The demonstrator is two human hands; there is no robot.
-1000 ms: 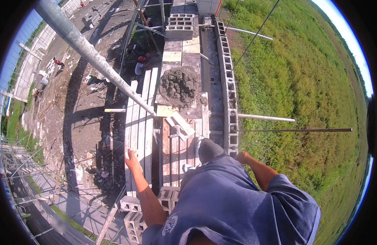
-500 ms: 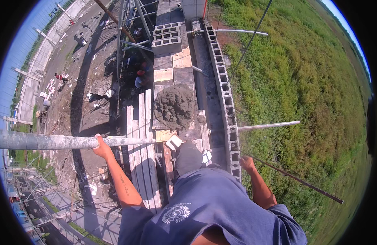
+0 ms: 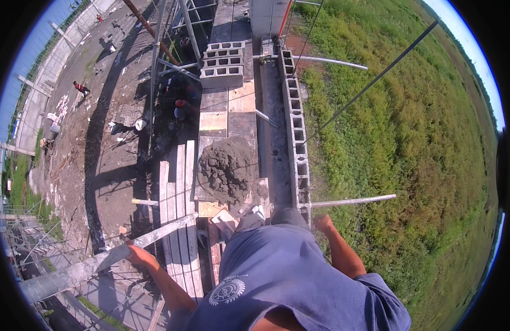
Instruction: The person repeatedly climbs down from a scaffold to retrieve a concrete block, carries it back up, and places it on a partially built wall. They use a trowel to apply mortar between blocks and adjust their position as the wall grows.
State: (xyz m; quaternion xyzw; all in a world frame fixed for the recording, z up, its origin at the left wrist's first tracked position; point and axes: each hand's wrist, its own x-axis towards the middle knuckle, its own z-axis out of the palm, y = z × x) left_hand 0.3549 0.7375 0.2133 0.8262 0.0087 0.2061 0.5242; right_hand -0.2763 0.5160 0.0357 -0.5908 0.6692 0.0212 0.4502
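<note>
My left hand [image 3: 138, 252] is closed on a pale, mortar-stained metal pole [image 3: 169, 225] slanting across the lower left. My right hand [image 3: 323, 223] is beside the narrow row of hollow concrete blocks [image 3: 296, 127], its fingers too small and partly hidden to tell if they grip. Ahead of my legs, a heap of wet grey mortar [image 3: 224, 168] lies on the board walkway [image 3: 241, 126], with long pale planks [image 3: 178, 237] to its left and wood offcuts [image 3: 224, 225] near my feet.
Stacked hollow blocks [image 3: 222, 74] sit farther along the walkway. Scaffold tubes and rods [image 3: 343, 201] cross both sides. Below left are a dirt yard and workers, one in a red helmet [image 3: 180, 107]. Grass [image 3: 409, 143] lies below right; a grey column [image 3: 266, 19] stands ahead.
My left hand took hold of the pole, and it now sits lower in view with that hand on it. My legs have shifted forward, and the walkway appears lower in the picture.
</note>
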